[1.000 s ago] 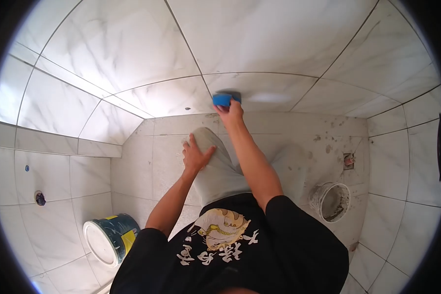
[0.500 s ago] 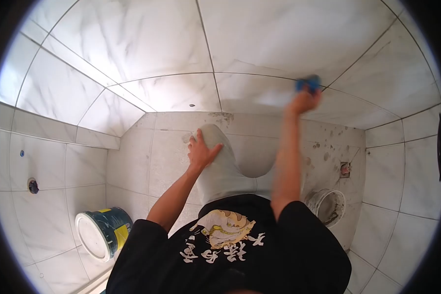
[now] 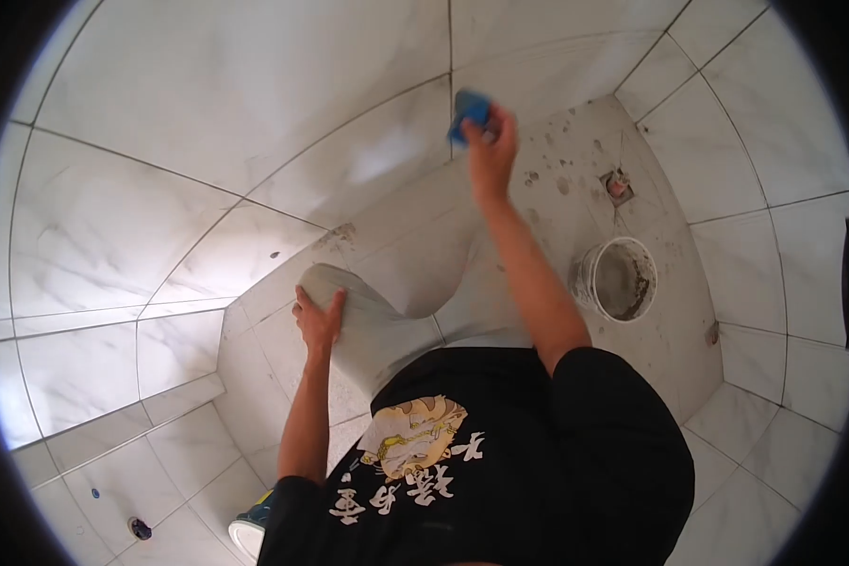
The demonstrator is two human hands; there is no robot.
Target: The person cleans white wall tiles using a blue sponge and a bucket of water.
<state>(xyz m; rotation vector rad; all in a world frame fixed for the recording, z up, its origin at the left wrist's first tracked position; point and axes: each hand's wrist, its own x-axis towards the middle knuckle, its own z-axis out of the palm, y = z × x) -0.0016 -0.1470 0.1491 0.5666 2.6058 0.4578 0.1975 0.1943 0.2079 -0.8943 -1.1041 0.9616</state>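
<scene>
A blue pad or sponge [image 3: 467,115] is in my right hand [image 3: 493,151], raised in front of me close to the lower part of the marbled wall tiles [image 3: 368,141]. The fingers are wrapped round its right side, and its edges look slightly blurred. My left hand [image 3: 320,319] rests on my bent left knee [image 3: 335,283] with its fingers spread and nothing in them.
A white bucket [image 3: 585,279] with greyish contents stands on the floor [image 3: 547,226] to the right. Beyond it is a square drain opening [image 3: 617,187]. A dark green and yellow tub [image 3: 248,538] is partly hidden at lower left. Tiled walls surround the floor.
The view has turned to the right, so the bucket and drain appear higher up. My right hand still holds the blue pad beside the wall; my left hand stays on the knee.
</scene>
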